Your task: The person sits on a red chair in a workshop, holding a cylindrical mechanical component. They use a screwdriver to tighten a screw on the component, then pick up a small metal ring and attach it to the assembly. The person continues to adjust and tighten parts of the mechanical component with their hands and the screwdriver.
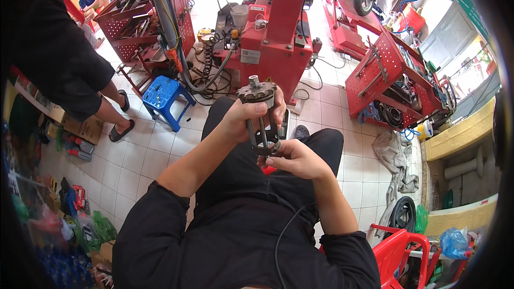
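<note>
Head view: both hands grip a toothed metal part mid-air.

A dark, greasy metal gear assembly stands upright above the person's black-trousered lap: 1 toothed sprocket on top, a slotted bracket hanging below toward the lap.

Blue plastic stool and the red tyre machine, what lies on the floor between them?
Head view: black coiled hoses and cables lie between the blue plastic stool and the red tyre machine.

One geared metal part, one blue stool, two red tool carts
</note>
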Demonstrator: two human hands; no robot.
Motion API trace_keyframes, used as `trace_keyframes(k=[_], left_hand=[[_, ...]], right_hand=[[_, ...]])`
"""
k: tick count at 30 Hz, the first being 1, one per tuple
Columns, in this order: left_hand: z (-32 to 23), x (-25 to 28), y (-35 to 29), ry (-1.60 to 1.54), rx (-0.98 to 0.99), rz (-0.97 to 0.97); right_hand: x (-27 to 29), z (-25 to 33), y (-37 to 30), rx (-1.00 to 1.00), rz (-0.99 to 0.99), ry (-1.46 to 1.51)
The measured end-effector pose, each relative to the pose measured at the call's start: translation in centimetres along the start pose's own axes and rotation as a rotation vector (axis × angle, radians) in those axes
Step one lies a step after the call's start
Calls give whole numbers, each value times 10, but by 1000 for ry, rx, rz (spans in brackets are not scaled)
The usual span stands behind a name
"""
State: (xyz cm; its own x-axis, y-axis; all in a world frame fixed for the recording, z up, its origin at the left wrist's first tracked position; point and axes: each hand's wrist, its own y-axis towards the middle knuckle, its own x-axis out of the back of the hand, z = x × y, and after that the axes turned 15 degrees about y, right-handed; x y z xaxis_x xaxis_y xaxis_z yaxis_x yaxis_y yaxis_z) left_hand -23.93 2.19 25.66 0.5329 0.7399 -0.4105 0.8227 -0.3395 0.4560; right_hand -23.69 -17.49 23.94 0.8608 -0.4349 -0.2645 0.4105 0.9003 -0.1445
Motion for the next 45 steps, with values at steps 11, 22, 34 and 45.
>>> trace_keyframes(k=[11,22,34,45], left_hand=[[2,3,0,-28,18,22],[3,3,2,-55,-1,28],[4,5,2,-32,-8,20],[3,6,2,3,14,10]], right_hand=[[-5,1,1,14,-36,65],[-6,-2,2,78,-54,39],[5,-5,2,-16,-37,-104],[1,-7,2,81,-85,-75]])
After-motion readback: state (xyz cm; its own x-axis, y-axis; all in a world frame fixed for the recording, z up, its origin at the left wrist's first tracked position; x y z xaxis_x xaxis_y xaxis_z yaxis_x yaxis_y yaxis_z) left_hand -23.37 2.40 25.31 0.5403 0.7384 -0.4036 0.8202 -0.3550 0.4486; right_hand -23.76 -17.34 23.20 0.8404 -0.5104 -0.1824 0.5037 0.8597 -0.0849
